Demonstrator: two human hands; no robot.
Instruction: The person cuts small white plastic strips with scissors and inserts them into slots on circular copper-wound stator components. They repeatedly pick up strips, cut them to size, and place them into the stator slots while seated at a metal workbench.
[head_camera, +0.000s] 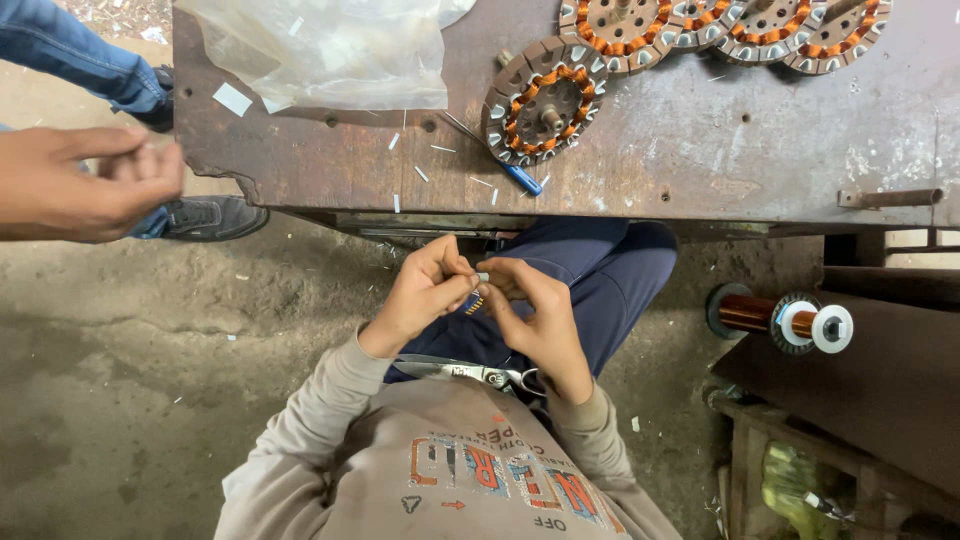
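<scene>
My left hand (425, 295) and my right hand (540, 320) meet over my lap, just below the table edge. Fingertips of both pinch a small pale strip (482, 277). A tiny striped bit (473, 303) shows just under it between the hands; I cannot tell what it is. Metal scissors (468, 372) lie across my lap against my grey sweatshirt, under my right wrist. A wound stator (542, 102) with copper coils lies on the rusty metal table (700, 150) straight ahead of my hands.
Several more stators (720, 25) line the table's far edge. A blue-handled tool (515, 175) and a clear plastic bag (330, 50) also lie on it. A copper wire spool (780, 320) is at right. Another person's hand (80, 180) and black shoe (210, 217) are at left.
</scene>
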